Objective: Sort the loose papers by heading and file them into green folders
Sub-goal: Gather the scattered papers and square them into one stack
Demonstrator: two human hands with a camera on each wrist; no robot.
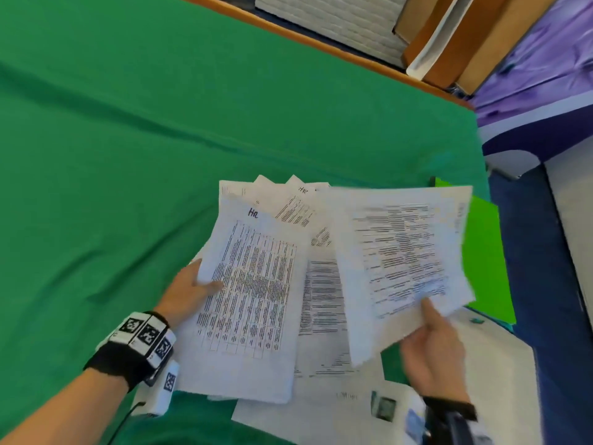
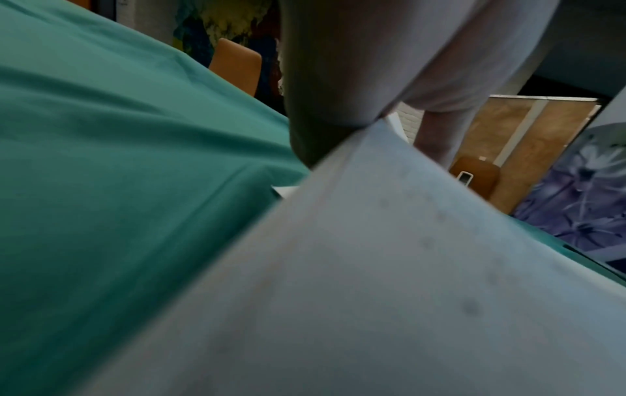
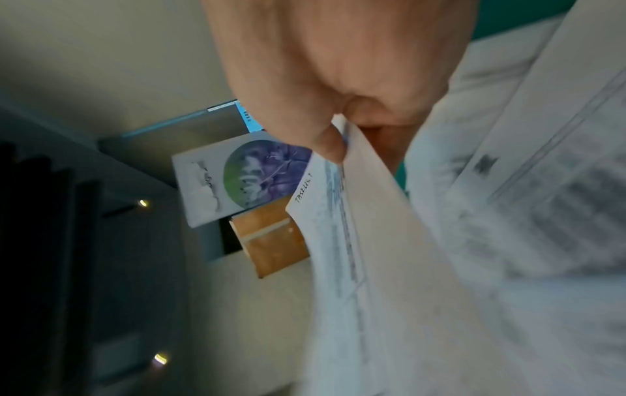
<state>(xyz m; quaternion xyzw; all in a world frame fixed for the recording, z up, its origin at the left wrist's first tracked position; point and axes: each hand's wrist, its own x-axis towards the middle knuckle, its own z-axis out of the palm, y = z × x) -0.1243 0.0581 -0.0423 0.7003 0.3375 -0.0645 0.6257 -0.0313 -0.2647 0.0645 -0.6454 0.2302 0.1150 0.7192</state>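
Observation:
My left hand (image 1: 192, 289) grips a fanned stack of printed papers (image 1: 253, 284) by its left edge, thumb on top; the top sheet bears a handwritten "HR" heading over a table. My right hand (image 1: 431, 342) pinches a single printed sheet (image 1: 401, 258) at its lower edge, lifted and tilted above the stack. In the right wrist view thumb and fingers (image 3: 325, 142) clamp that sheet (image 3: 372, 268). A bright green folder (image 1: 484, 252) lies on the table to the right, partly hidden under the lifted sheet. The left wrist view shows only blurred paper (image 2: 372, 281) and cloth.
A green cloth (image 1: 160, 123) covers the table, with a wooden edge at the far side. More white sheets (image 1: 321, 409) lie near the front edge below my hands. The table's right edge drops to a blue floor (image 1: 539, 284). Cardboard boxes (image 1: 455, 43) stand beyond.

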